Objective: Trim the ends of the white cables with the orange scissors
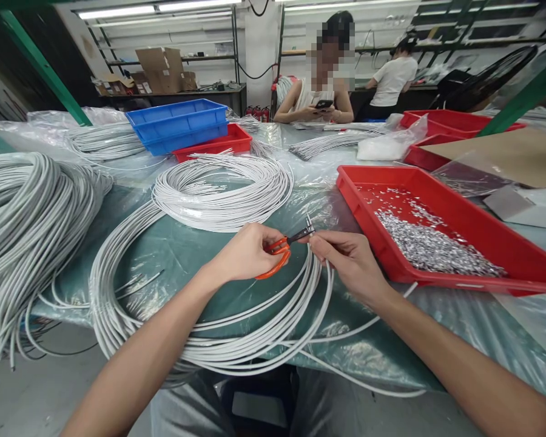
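Observation:
My left hand (pixel 255 250) is closed around the orange handles of a small pair of scissors or pliers (pixel 279 250). The dark jaws of that tool meet the end of a white cable (pixel 310 226), which my right hand (pixel 348 258) pinches between thumb and fingers. That cable belongs to a large loose coil (pixel 255 355) in front of me, which curves under both forearms. Just beyond my hands lies a second coil of white cable (pixel 218 212). Whether the tool's jaws are fully closed is too small to tell.
Right of my hands stands a red tray (pixel 373 233) with many small metal pieces (pixel 437 246). A thick cable bundle (pixel 36 243) hangs over the left edge. Behind are a blue bin (pixel 177 124) and another red tray (pixel 241 141). A person (pixel 321 103) sits across the table with a phone.

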Tool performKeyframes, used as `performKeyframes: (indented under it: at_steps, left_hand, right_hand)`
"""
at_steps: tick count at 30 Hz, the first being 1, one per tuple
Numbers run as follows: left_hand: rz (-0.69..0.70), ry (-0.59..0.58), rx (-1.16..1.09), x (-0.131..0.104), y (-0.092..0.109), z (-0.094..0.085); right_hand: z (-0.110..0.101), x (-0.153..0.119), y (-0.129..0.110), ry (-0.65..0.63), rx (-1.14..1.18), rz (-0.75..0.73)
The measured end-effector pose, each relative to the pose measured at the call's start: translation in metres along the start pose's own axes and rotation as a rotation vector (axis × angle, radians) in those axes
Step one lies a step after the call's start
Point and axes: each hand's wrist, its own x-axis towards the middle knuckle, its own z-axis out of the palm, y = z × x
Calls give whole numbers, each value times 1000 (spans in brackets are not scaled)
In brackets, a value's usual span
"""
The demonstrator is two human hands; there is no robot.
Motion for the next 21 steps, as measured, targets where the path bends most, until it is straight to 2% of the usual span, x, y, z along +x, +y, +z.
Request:
performKeyframes:
  at_steps: [7, 15, 21]
  left_hand:
    - [-32, -72, 19, -2, 6, -5]
    - [-53, -117, -31, -3, 3, -7]
    - [-65, -120, -110, -1, 0, -6]
  right_hand:
    - [-7, 2, -3, -59, -90, 1]
    - [-10, 5, 2, -126, -67, 50]
    - [-8, 4, 3, -158, 62, 185]
